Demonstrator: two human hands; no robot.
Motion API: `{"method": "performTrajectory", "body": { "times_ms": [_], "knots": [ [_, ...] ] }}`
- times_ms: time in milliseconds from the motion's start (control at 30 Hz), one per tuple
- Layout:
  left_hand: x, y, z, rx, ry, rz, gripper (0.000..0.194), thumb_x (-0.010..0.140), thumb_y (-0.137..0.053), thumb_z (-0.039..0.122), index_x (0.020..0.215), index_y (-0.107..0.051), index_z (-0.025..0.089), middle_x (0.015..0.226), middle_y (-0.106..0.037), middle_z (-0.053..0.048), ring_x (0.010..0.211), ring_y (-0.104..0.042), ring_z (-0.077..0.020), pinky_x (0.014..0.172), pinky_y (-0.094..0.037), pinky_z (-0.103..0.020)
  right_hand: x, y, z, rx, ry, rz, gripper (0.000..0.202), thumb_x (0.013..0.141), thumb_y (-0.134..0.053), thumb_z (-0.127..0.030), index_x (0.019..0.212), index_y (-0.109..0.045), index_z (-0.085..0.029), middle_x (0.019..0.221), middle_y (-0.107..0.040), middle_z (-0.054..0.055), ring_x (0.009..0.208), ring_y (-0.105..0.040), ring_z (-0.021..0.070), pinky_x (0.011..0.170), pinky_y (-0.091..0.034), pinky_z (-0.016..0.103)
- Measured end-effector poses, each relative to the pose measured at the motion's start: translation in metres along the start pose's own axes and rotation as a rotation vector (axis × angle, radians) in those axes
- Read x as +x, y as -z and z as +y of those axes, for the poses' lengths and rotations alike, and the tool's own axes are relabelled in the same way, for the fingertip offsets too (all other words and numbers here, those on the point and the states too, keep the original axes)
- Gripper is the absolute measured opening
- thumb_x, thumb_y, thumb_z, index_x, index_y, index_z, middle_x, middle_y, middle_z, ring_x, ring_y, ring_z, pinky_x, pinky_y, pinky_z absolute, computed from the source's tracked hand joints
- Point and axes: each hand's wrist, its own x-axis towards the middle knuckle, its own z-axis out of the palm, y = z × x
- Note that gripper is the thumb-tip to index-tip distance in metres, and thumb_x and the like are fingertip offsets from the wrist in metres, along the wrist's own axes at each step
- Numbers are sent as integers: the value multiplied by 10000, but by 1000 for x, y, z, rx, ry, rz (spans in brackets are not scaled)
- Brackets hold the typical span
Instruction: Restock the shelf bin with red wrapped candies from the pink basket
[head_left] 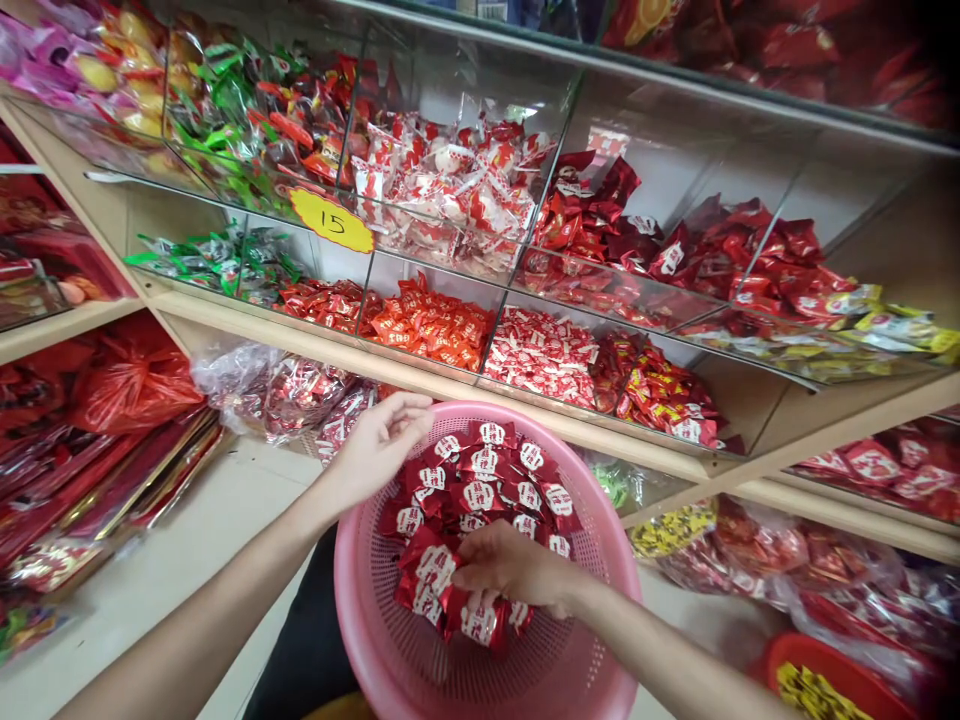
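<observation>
A pink perforated basket [600,540] holds many dark red candy packets [480,495] with white labels, spread in rows over its far part. Inside it, my right hand [510,570] has its fingers curled against several red packets [431,575] near the middle. Over the basket's far left rim is my left hand [386,445], fingers loosely bent and apart, with nothing held in it.
Glass-fronted shelves [435,365] of wrapped sweets run across beyond the basket, with a yellow price tag [332,220]. Bagged sweets [300,395] lie under the shelf. A red tub [780,655] of yellow packets stands at the lower right; red bags [139,375] lie at the left.
</observation>
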Motion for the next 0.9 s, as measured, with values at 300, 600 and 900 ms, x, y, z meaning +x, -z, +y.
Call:
{"method": "performTrajectory", "body": {
  "times_ms": [300, 600, 900],
  "knots": [
    [-6, -4, -9, 31, -26, -78, 262, 779, -548, 351, 978, -593, 186, 903, -660, -43, 863, -598, -176, 797, -461, -300, 16, -14, 2, -116, -9, -75, 106, 724, -535, -142, 620, -545, -158, 495, -547, -55, 455, -526, 74, 468, -372, 188],
    [-6, -3, -12, 37, -2, -87, 286, 766, -559, 381, 978, -603, 195, 922, -665, -36, 889, -597, -185, 810, -455, -300, 0, 11, 6, -225, 4, 156, 116, 783, -507, -228, 838, -592, -171, 520, -534, -51, 466, -562, 103, 440, -366, 197],
    [2, -1, -20, 82, -5, -78, 277, 758, -570, 417, 943, -634, 220, 895, -680, -29, 851, -604, -206, 774, -459, -294, -50, 32, -77, -1017, 287, 685, 188, 842, -490, -306, 785, -633, -199, 612, -628, 37, 553, -577, 160, 535, -362, 258]
  ]
}}
